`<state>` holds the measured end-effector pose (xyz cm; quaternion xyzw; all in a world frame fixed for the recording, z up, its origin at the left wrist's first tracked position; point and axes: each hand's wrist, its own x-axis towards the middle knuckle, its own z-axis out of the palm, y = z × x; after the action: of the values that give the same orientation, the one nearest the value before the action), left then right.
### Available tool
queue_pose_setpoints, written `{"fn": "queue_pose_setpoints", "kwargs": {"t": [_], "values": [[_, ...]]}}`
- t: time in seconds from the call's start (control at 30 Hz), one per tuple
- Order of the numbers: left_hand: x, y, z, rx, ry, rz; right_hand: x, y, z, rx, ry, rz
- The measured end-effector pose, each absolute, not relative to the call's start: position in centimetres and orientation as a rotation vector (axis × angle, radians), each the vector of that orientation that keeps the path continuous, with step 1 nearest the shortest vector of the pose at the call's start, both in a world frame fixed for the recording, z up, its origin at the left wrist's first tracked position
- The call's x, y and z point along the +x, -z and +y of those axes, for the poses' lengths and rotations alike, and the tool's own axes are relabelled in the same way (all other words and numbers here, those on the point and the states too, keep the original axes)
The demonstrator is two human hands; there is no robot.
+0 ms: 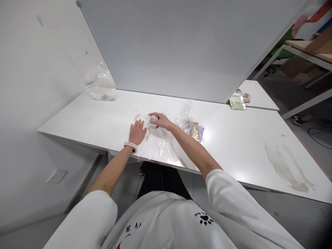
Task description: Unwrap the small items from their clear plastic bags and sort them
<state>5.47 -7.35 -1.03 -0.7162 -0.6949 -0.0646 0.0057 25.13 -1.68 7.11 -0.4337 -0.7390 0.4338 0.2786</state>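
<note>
Your left hand (136,131) lies flat, fingers spread, palm down on a sheet of clear plastic film (160,145) near the centre of the frame, a pale pink watch strap (130,145) on its wrist. Your right hand (160,120) reaches just above and to the right of it, its fingers curled over a small pale round object (154,118) that rests on the white table (233,145); how firmly the fingers grip it cannot be told. The two hands sit close together but do not touch.

Right of your right forearm, still in the middle of the frame, a crumpled clear bag (187,114) lies beside small gold and purple packets (196,131). At upper left, another piece of clear wrap (100,84) rests where the table meets the wall. A large grey board (181,45) stands along the table's far edge. At upper right, a green packet (237,102) and a few small brown round items (245,96) lie on a second white surface. A greyish smear (285,166) marks the tabletop at lower right. Your white sleeves (233,200) fill the bottom of the frame.
</note>
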Motion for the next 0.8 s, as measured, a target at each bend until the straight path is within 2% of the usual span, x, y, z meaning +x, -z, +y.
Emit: {"fn": "queue_pose_setpoints", "kwargs": {"t": [0.07,0.17,0.27,0.37,0.5,0.57,0.7,0.8], "values": [[5.5,1.2,-7.4,-2.224,0.191,-2.179,30.0,-8.6,-1.7,-1.069,-1.239,-1.684],[5.3,1.3,-7.6,-2.197,0.181,-2.198,40.1,-9.1,-1.9,-1.121,-1.097,-1.31],[5.3,0.0,-6.9,-2.173,0.148,-2.264,50.5,-6.7,-2.5,-1.267,-0.886,-0.958],[8.1,-3.7,-5.0,-2.191,0.154,-2.265,57.6,-2.8,-3.1,-1.494,-0.635,-0.476],[20.7,-9.6,-2.4,-2.515,0.649,-1.824,61.3,0.9,-2.1,-1.651,-0.249,-0.449],[29.6,-10.5,-1.5,-2.834,0.809,-1.597,61.9,1.6,-0.6,-1.702,-0.083,-0.511],[45.2,-6.3,0.6,-3.128,0.659,-1.493,63.4,1.7,3.1,-1.76,0.027,-0.534],[51.7,-1.2,3.3,-3.085,0.468,-1.301,65.6,1.9,5.8,-1.769,0.078,-0.493]]}}
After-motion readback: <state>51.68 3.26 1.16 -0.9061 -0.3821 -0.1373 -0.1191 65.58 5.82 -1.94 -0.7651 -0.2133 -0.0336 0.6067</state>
